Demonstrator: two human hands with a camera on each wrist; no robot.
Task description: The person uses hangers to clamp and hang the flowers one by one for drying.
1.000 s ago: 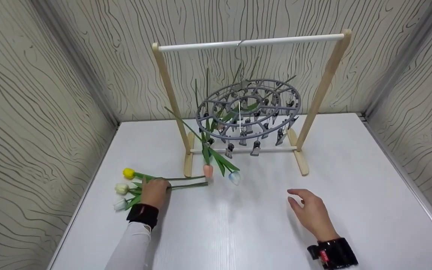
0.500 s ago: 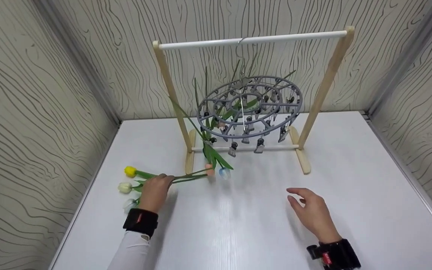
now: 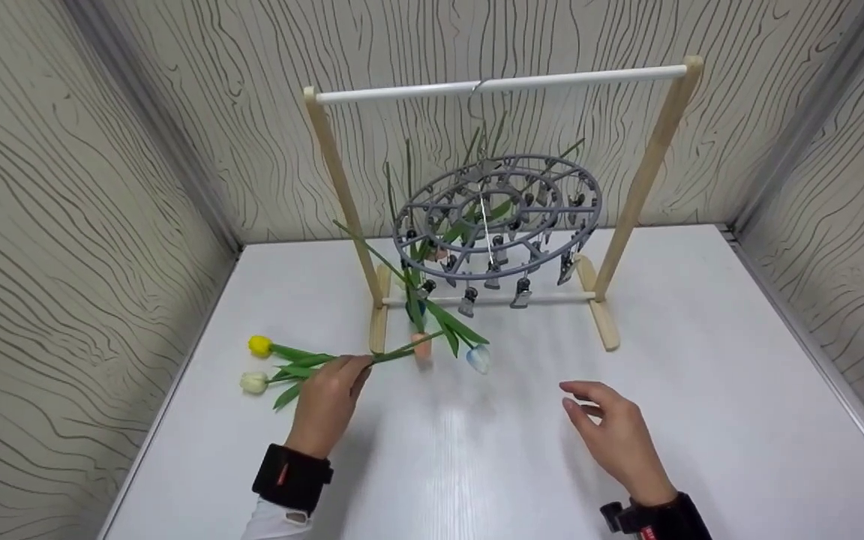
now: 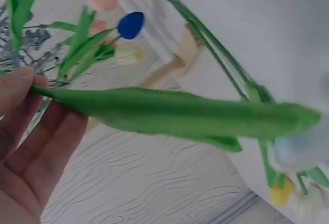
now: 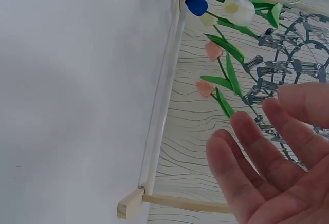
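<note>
My left hand [image 3: 331, 401] pinches the stem of an artificial tulip between thumb and fingers, lifted above the tabletop. In the left wrist view its long green leaf [image 4: 180, 113] stretches across, and the pale blue bloom [image 4: 303, 149] shows at the right edge; my hand hides that bloom in the head view. Beside this hand lie a yellow tulip [image 3: 259, 346] and a cream tulip [image 3: 254, 382]. My right hand [image 3: 619, 435] hovers over the table with fingers loosely bent, holding nothing. A round grey clip hanger [image 3: 438, 271] hangs ahead, with several tulips clipped stem-up.
A wooden rack with a white top bar [image 3: 582, 77] carries the hanger; its feet, such as the right foot [image 3: 606, 326], stand on the white table [image 3: 477, 465]. A peach tulip [image 3: 422, 346] and a blue-white tulip [image 3: 479, 358] hang lowest at the front left. Patterned walls enclose the table.
My left hand has picked up the pale blue tulip from beside the other two and moved right with it. The hanging blue-white tulip sways. My right hand has barely shifted.
</note>
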